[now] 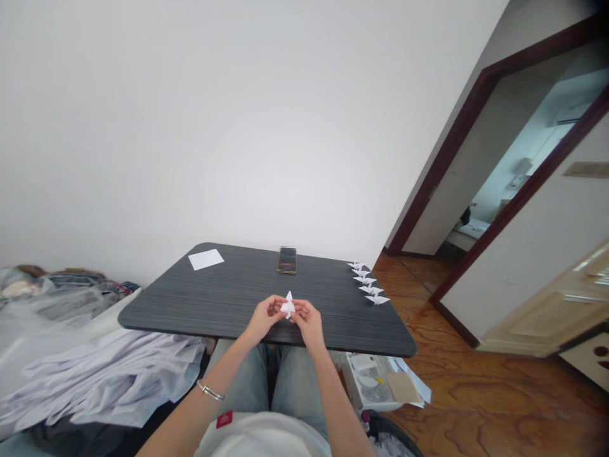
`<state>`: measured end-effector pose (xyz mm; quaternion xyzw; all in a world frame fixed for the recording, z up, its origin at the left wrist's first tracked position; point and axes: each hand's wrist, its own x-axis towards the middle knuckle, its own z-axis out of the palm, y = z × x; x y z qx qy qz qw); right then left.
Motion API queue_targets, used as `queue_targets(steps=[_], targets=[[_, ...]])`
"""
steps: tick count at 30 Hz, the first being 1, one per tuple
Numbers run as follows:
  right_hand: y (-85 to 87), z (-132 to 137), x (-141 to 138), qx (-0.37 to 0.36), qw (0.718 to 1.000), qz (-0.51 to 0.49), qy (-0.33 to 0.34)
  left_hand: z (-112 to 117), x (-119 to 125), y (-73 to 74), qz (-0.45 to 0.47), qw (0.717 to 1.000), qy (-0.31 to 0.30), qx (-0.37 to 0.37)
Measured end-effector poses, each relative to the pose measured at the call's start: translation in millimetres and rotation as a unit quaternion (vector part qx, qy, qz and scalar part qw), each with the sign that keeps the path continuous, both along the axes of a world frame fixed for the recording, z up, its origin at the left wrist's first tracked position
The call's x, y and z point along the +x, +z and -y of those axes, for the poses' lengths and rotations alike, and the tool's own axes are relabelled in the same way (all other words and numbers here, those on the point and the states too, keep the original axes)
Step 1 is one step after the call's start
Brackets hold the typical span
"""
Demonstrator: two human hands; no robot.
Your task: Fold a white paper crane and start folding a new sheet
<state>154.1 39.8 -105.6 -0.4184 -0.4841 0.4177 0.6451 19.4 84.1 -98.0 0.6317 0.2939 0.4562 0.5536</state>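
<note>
A small folded white paper piece (288, 305), pointed at its top, is held up over the near part of the dark table (238, 285). My left hand (264, 316) pinches its left side between thumb and fingers. On the other side, my right hand (307, 320) is closed on it in the same way. Along the table's right end stand several white origami cranes (370, 281) in a row. A flat white sheet of paper (206, 259) lies at the back left corner.
A phone (287, 261) rests near the wall at the table's back. Left of the table is a pile of clothes and plastic (109, 374). A white box (371, 384) with odds and ends sits below the right front edge. A doorway (457, 146) opens at right.
</note>
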Motion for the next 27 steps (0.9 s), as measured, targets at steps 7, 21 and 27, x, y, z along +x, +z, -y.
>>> queue_targets(steps=[7,21,27], targets=[[0.4,1.1,-3.9,0.0,0.999,0.039,-0.03,-0.7,-0.2,-0.9,-0.001,1.0,-0.017,0.016],[-0.3,1.6,-5.5,-0.045,0.994,0.089,-0.036,2.3,-1.3,4.1,-0.021,0.998,0.044,0.048],[3.1,5.5,-6.2,-0.044,0.992,0.121,0.015,2.6,-3.1,4.0,-0.047,0.997,0.053,0.035]])
